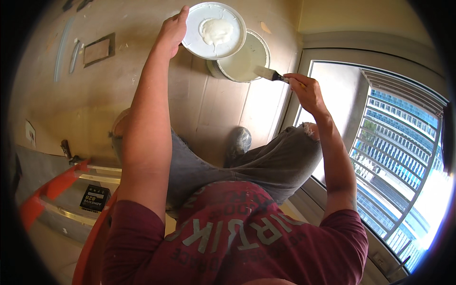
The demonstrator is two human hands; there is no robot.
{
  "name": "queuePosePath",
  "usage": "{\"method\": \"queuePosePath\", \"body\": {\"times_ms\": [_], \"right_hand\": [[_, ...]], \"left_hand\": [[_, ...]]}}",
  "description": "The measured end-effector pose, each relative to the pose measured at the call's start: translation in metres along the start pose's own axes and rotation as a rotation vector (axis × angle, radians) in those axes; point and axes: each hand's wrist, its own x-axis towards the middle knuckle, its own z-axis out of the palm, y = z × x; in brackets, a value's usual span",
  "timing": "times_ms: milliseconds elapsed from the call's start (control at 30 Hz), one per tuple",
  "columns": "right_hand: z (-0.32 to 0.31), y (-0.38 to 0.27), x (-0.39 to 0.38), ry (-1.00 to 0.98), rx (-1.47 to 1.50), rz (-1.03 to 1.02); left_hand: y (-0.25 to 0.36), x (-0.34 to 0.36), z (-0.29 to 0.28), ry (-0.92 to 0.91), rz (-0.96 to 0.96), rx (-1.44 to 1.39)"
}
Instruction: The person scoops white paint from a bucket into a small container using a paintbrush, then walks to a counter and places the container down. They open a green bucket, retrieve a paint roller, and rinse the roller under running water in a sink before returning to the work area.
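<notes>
My left hand (172, 32) grips the edge of a round white bucket lid (194, 40), tilted toward me. A thick blob of white paste (217, 31) sits on the lid, with a thin streak running down from it. Just below and to the right stands an uncovered bucket (213, 69), its rim partly hidden behind the lid; pale paste lines its inside. My right hand (308, 92) is closed around the handle of a putty knife (267, 73), whose pale, paste-smeared blade reaches over the bucket's right side.
An orange ladder (52, 187) with pale rungs lies at the lower left, near a black box (95, 198). A barred window (399, 123) fills the right side. My shoe (238, 141) rests on the floor below the bucket. A rectangular patch (97, 51) lies at the upper left.
</notes>
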Motion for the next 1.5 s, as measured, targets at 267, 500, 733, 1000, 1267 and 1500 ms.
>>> {"method": "queuePosePath", "body": {"times_ms": [267, 500, 733, 1000, 1267, 1500], "right_hand": [[-0.006, -0.012, -0.007, 0.057, 0.285, 0.105], [0.005, 0.008, -0.007, 0.015, 0.273, 0.224], [-0.023, -0.022, -0.008, 0.053, 0.156, 0.134], [0.014, -0.062, 0.083, 0.065, -0.214, -0.141], [0.05, -0.096, 0.137, -0.341, -0.671, -0.025], [0.066, -0.063, 0.161, -0.3, -0.715, -0.06]], "left_hand": [[-0.008, 0.01, -0.006, 0.0, -0.004, 0.017], [0.0, 0.001, -0.001, -0.023, -0.01, -0.009], [-0.003, 0.005, -0.008, 0.022, 0.009, 0.004], [0.013, -0.005, -0.011, 0.069, 0.007, -0.058], [0.014, -0.004, -0.018, 0.071, 0.077, -0.114], [0.017, -0.004, -0.021, 0.124, 0.082, -0.118]]}}
